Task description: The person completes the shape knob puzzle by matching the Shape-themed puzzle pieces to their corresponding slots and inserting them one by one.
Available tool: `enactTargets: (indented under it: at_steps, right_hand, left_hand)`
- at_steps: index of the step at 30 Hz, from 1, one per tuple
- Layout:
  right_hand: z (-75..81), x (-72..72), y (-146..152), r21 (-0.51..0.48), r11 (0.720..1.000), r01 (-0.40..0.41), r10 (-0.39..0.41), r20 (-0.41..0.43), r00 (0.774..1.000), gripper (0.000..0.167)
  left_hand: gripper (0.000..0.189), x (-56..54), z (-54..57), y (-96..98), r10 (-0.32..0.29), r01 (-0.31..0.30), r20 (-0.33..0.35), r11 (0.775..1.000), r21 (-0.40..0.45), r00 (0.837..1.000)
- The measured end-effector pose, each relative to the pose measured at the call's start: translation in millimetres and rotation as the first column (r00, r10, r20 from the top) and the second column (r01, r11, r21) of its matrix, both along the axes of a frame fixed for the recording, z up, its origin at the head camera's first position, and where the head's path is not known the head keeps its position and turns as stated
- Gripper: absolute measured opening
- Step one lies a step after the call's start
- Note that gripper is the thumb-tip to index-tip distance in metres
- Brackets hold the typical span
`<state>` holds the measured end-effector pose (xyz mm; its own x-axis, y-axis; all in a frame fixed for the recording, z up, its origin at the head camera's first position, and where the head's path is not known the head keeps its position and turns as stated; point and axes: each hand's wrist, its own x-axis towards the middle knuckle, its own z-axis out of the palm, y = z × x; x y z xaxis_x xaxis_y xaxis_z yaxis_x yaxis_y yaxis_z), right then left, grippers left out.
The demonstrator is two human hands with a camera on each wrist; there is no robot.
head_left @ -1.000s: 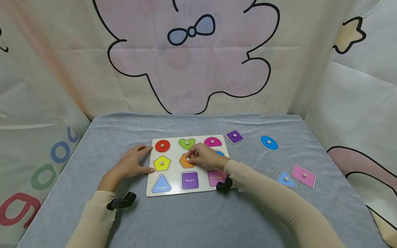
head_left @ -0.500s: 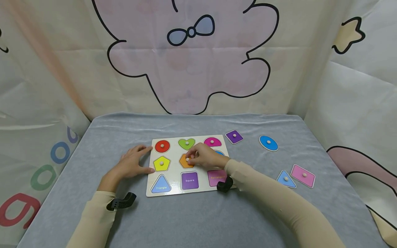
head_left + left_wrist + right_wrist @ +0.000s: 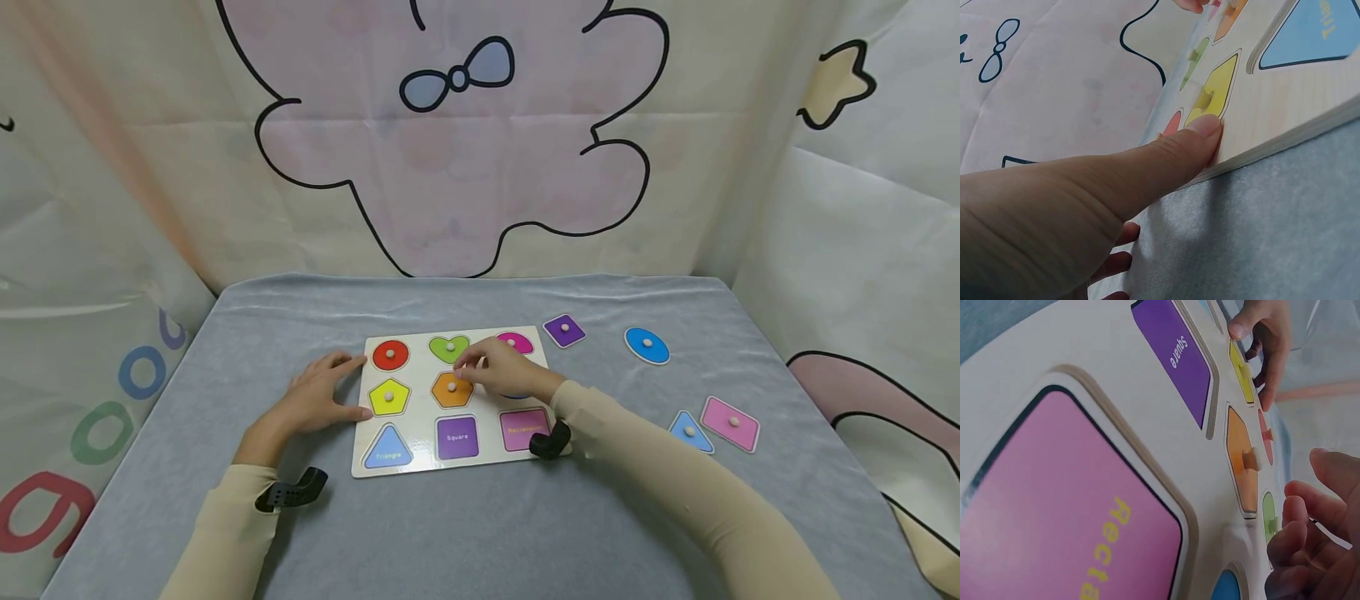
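A white shape-puzzle board (image 3: 420, 367) lies on the cloth. My left hand (image 3: 311, 400) touches its left edge, the thumb (image 3: 1200, 134) on the rim beside the yellow pentagon (image 3: 380, 404). Over the board's right half hovers my right hand (image 3: 513, 369), fingers loosely bent and holding nothing. The orange hexagon (image 3: 462, 397) sits in its slot, its knob just below those fingertips. A red circle (image 3: 382, 360), a green heart (image 3: 439, 341) and a magenta half circle (image 3: 519, 340) sit in the top row. My right hand partly covers a blue slot (image 3: 1227, 589).
Bare slots for triangle (image 3: 388, 446), square (image 3: 457, 446) and rectangle (image 3: 517, 421) line the near row. Loose on the right lie a purple square (image 3: 557, 331), a blue oval (image 3: 640, 340), a blue triangle (image 3: 686, 423) and a pink rectangle (image 3: 745, 432).
My right hand has let go of the orange hexagon's knob and moved slightly up and right, uncovering the hexagon. The left hand stays at the board's edge.
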<state>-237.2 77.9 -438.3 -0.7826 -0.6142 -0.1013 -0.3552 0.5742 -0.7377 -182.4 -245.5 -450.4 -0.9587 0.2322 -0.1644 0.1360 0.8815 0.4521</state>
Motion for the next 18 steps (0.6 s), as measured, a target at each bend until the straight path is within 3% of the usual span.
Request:
enactTargets:
  at_steps: [18]
  right_hand:
    - [-5.0, -3.3, 29.0, -0.055, 0.997, 0.058, -0.061, -0.059, 0.996, 0.02]
  left_hand:
    - [0.096, -0.6, -1.6, -0.3, 0.004, -0.004, -0.002, 1.0, 0.0, 1.0]
